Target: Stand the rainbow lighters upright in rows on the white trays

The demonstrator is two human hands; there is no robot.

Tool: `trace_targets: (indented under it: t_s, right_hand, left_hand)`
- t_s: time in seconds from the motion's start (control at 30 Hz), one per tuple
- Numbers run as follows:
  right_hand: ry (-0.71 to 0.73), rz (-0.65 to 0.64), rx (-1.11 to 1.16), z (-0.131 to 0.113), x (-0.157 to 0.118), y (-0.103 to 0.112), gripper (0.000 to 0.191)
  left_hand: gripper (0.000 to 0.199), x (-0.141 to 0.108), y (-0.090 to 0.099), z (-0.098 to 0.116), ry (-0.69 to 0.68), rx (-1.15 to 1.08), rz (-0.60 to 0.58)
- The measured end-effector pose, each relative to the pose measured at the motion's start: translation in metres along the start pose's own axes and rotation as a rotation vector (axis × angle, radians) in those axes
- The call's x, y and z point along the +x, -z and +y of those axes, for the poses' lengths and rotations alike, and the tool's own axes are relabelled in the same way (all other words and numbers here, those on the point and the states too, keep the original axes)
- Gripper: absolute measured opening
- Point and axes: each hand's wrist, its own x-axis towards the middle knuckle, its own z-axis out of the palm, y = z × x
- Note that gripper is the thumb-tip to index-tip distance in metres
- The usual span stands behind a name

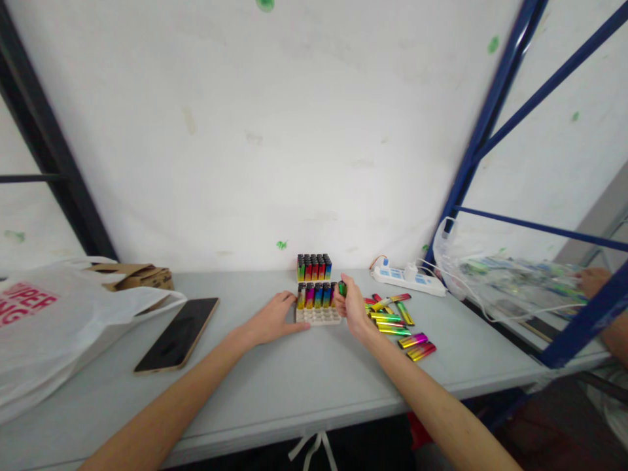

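Observation:
A white tray with round holes (318,316) sits on the grey table, its back part holding a row of upright shiny lighters (318,296). Behind it stands a full block of multicoloured lighters with black tops (314,267). My left hand (275,318) rests at the tray's left side, fingers apart, thumb by its front edge. At the tray's right end, my right hand (350,303) grips a green lighter (342,288) with a dark end. Loose metallic lighters (387,317) lie in a pile to the right of my right hand.
A black phone (177,335) and a white plastic bag (44,327) with brown cardboard (142,276) lie on the left. A white power strip (409,279) with cables is at the back right. Beyond the blue frame (473,157), another person's hand (593,282) is near clear bags.

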Motion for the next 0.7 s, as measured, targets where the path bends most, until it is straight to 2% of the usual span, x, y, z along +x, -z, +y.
trace_targets:
  t_s: [0.07,0.17,0.4,0.6,0.7]
  right_hand:
    - [0.005,0.040,-0.028,0.007,0.000,-0.003,0.056]
    - [0.009,0.011,-0.050,0.013,-0.001,-0.004,0.050]
    - [-0.065,-0.013,-0.061,0.004,-0.003,-0.004,0.053]
    - [0.022,0.057,-0.149,0.013,0.001,-0.002,0.051]
    - [0.043,0.009,-0.164,0.009,0.001,-0.001,0.055]
  left_hand:
    - [0.060,0.000,-0.001,0.000,0.004,0.002,0.001]
    - [0.060,0.000,-0.001,0.001,0.009,0.008,-0.004]
    - [0.058,-0.001,-0.001,0.000,0.002,-0.004,0.000]
    - [0.062,0.000,-0.014,0.004,0.038,0.010,0.058]
    - [0.067,0.002,-0.022,0.007,0.058,0.019,0.106]
